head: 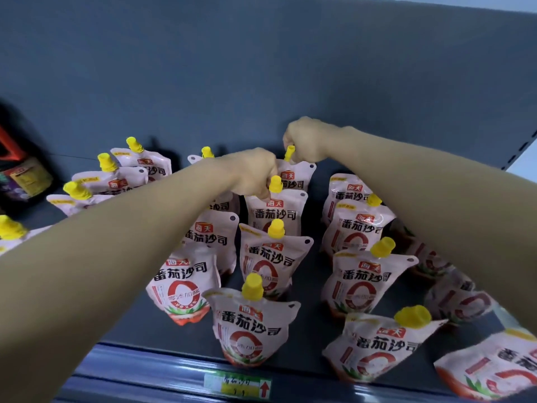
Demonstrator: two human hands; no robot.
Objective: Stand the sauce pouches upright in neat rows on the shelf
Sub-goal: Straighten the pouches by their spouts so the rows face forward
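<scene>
At 6 o'clock a green-and-yellow price label (237,386) sits on the front rail of the dark grey shelf (130,324). Just behind it stand white-and-red sauce pouches with yellow screw caps (251,324), in rows running toward 12 o'clock. At 5 o'clock a tilted pouch (494,370) leans over at the frame's edge. Farther back, near the centre, the left hand (255,173) has its grip curled onto the top edge of a middle-row pouch (274,212), beside its cap. Beyond, toward 1 o'clock, the right hand (308,141) has its grip pinching the yellow cap (289,153) of the rearmost pouch (295,175), which is upright. At 9 o'clock stands a dark bottle with a red label (23,175).
</scene>
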